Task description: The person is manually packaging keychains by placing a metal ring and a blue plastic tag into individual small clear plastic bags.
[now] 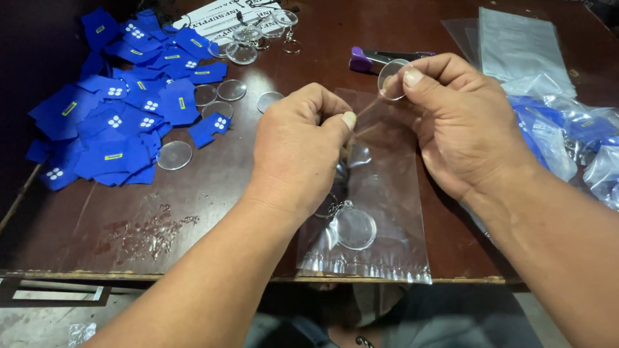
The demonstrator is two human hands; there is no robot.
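I hold a clear round disc (392, 78) between the thumb and fingers of my right hand (461, 122), closed on its edge, a little above the table. My left hand (300, 151) is closed too, and its thumb and forefinger pinch the upper edge of a clear plastic bag (387, 212) that lies flat on the dark wooden table (213, 212), near the front edge. Inside the bag, low down, I see another clear round piece with a small chain (353, 227). Just behind my right hand lies a purple stapler (367, 59). To the left there is a heap of blue cloth pieces (122, 116), with several loose clear discs (219, 96) beside it. To the right lie empty clear bags (516, 48) and already filled bags (574, 138).
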